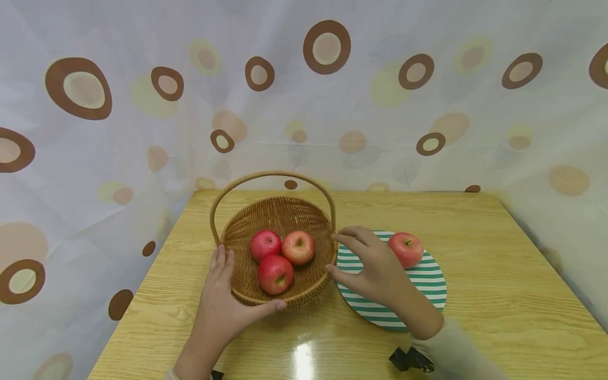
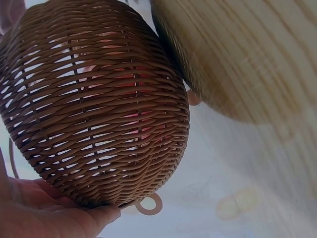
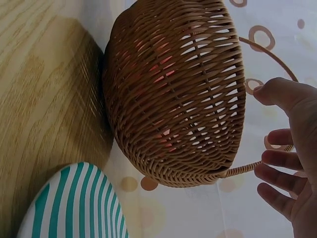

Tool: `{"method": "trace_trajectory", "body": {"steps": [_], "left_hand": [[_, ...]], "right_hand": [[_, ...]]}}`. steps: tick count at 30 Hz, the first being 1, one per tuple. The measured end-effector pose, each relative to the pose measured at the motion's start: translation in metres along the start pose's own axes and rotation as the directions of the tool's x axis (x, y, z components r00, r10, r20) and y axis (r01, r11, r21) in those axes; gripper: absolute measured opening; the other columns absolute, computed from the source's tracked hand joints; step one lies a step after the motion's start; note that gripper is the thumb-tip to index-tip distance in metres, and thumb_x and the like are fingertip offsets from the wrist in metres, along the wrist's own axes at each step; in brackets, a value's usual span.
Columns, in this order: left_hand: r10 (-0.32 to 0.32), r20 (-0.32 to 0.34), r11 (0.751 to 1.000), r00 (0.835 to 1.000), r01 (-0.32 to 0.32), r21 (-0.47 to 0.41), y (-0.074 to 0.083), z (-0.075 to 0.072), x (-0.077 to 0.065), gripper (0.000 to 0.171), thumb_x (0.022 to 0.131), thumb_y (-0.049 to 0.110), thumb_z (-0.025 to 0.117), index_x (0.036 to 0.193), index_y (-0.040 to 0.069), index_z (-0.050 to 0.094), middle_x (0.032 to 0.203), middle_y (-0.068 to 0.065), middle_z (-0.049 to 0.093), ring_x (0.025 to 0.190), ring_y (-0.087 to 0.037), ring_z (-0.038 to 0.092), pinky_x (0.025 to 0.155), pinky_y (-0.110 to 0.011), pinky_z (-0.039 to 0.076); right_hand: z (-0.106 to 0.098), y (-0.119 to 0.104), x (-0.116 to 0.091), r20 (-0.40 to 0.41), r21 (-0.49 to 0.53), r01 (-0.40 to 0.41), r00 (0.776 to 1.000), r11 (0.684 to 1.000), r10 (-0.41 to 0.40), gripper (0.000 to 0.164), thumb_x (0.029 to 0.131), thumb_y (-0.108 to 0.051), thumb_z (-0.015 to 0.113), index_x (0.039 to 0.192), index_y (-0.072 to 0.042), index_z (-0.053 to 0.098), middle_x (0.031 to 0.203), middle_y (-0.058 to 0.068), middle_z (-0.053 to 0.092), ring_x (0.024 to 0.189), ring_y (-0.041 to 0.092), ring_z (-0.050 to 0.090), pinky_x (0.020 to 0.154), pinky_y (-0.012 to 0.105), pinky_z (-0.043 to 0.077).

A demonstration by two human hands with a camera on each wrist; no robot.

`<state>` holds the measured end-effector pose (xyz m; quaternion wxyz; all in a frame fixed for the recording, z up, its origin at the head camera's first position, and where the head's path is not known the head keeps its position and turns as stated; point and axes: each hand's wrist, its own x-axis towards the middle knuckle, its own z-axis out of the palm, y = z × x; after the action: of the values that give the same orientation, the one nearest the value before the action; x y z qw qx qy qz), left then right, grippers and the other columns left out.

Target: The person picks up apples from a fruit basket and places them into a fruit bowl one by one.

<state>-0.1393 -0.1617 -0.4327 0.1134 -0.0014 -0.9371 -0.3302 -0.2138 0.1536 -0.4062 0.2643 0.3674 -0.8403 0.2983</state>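
Note:
A brown wicker basket (image 1: 309, 285) with an arched handle (image 1: 273, 173) stands on the table. Three red apples (image 1: 275, 274) lie together inside it. My left hand (image 1: 220, 301) rests at the basket's left front, its thumb stretched along the front rim and its fingers extended up the left side. In the left wrist view, the thumb tip is right at the wicker edge. At the basket's right side is my right hand (image 1: 375, 264), thumb and fingers spread. From the right wrist view, those fingers (image 3: 277, 201) stand apart from the wicker, loosely bent, with nothing between them.
Right of the basket lies a round green-and-white striped plate (image 1: 380, 316), partly under my right hand in the head view. One red apple (image 1: 406, 250) sits on it. The wooden table (image 1: 499, 274) meets a spotted curtain (image 1: 285, 116) at its back and sides.

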Motion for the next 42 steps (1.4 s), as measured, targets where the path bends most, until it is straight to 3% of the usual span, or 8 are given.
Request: {"method": "trace_trajectory", "body": {"steps": [42], "left_hand": [[0.012, -0.007, 1.000, 1.000, -0.012, 0.008, -0.001, 0.001, 0.001, 0.151, 0.057, 0.088, 0.084, 0.165, -0.003, 0.031, 0.178, -0.018, 0.012, 0.166, -0.041, 0.010, 0.126, -0.070, 0.027]], "right_hand": [[0.027, -0.019, 0.023, 0.085, 0.015, 0.059, 0.995, 0.998, -0.060, 0.051, 0.086, -0.035, 0.089, 0.127, -0.009, 0.074, 0.129, 0.008, 0.070, 0.119, 0.025, 0.067, 0.094, 0.043, 0.062]]}}
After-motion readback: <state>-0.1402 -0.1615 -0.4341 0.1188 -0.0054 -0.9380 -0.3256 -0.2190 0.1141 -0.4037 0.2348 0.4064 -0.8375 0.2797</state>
